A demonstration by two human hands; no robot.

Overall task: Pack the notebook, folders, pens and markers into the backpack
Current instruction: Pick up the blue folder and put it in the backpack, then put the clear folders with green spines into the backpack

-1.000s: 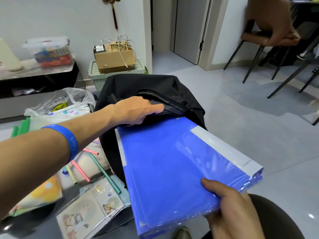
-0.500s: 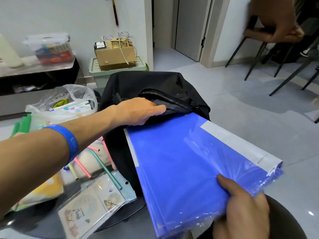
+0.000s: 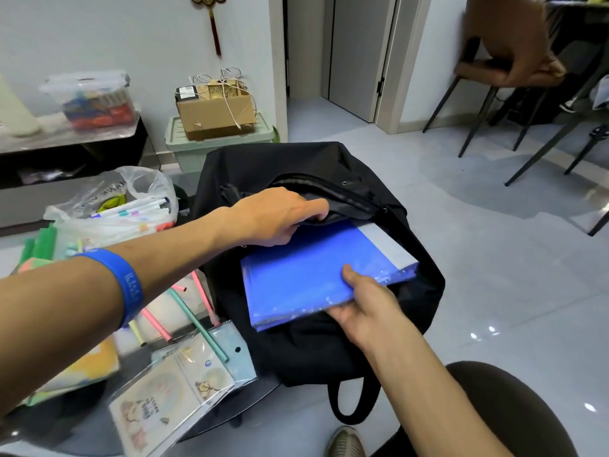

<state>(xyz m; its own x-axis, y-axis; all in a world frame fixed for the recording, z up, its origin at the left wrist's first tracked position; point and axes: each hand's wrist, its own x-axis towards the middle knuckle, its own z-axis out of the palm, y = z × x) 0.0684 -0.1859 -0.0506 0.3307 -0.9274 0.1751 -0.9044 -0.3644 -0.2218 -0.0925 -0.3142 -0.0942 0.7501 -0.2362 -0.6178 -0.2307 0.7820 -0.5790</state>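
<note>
Stiff, slick, shrink-wrapped blue folder (image 3: 303,275): right hand (image 3: 365,305) pinching near edge; left hand (image 3: 280,216) gripping backpack (image 3: 296,163) mouth open.

The left hand (image 3: 276,216) grips the open rim of the black backpack (image 3: 412,291). The right hand (image 3: 365,305) pinches the blue folder (image 3: 303,275), half inside the opening.

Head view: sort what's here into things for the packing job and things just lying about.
For the job:
black backpack
blue folder
pens in the plastic bag
loose markers
wrapped notebook
left hand, right hand

Lying about:
cardboard box
green bin
clear tub
chairs
</note>
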